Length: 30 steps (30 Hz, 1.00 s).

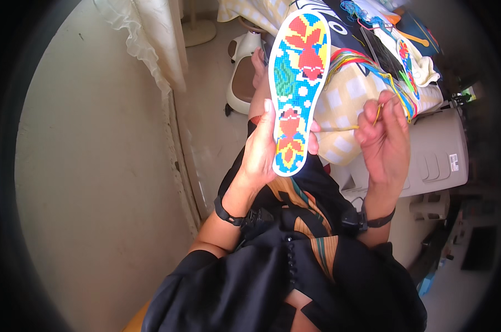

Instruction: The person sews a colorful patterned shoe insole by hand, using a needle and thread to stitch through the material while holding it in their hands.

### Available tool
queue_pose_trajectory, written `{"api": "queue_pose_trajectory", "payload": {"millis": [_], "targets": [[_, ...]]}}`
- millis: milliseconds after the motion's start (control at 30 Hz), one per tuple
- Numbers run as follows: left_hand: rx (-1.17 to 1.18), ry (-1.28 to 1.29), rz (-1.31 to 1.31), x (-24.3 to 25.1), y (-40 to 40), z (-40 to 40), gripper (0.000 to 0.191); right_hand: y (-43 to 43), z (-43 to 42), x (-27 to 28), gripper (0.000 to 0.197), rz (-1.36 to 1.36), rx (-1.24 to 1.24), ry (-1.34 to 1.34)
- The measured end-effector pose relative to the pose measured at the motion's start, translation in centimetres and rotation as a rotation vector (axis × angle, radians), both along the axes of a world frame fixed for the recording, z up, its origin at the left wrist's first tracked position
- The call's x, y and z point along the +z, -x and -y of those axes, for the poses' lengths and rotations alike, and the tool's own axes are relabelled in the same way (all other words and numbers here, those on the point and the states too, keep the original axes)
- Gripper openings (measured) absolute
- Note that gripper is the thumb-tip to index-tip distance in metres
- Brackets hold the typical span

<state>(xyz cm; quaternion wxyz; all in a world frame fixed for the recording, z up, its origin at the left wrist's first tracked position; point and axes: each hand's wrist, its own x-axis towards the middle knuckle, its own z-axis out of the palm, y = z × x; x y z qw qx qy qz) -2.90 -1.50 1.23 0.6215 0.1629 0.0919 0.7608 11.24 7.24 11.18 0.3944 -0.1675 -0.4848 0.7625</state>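
My left hand (260,149) grips a shoe insole (302,91) by its heel end, thumb along the left edge and fingers behind it. The insole has a white border and a cross-stitch pattern of red fish on blue, with yellow and green parts. A yellow thread (341,128) runs from behind the insole's right edge to my right hand (383,137). My right hand is raised to the right of the insole, thumb and fingertips pinched together on the thread. Whether a needle is between those fingertips is too small to tell.
Multicoloured embroidery threads (358,58) lie across a yellow-and-white checked cloth (337,99) beyond the insole. Further right are a second patterned insole (404,56) and a tangle of blue thread (360,12). A wheeled stool (242,79) stands on the floor; a pale wall (97,166) is at left.
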Motion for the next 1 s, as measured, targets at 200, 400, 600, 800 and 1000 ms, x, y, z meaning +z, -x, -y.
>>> {"api": "queue_pose_trajectory", "payload": {"millis": [200, 400, 600, 800, 1000], "targets": [[-0.023, -0.047, 0.024, 0.2, -0.1, 0.0, 0.062, 1.7, 0.6, 1.2, 0.018, 0.130, -0.069, -0.261], [-0.052, -0.086, 0.005, -0.5, 0.1, 0.1, 0.060, 3.7, 3.3, -0.4, 0.019, 0.449, -0.277, -0.740], [0.079, -0.023, 0.131, 1.0, -0.4, 0.5, 0.049, 3.9, 3.6, -1.1, 0.021, 0.618, -0.339, -1.040], [-0.023, -0.263, 0.185, 0.2, -0.1, 0.4, 0.048, 3.7, 3.3, -1.9, 0.017, 0.675, -0.360, -1.145], [0.164, 0.041, 0.013, 1.3, -0.7, 0.4, 0.048, 3.8, 3.2, -1.8, 0.016, 0.715, -0.409, -1.264]]}}
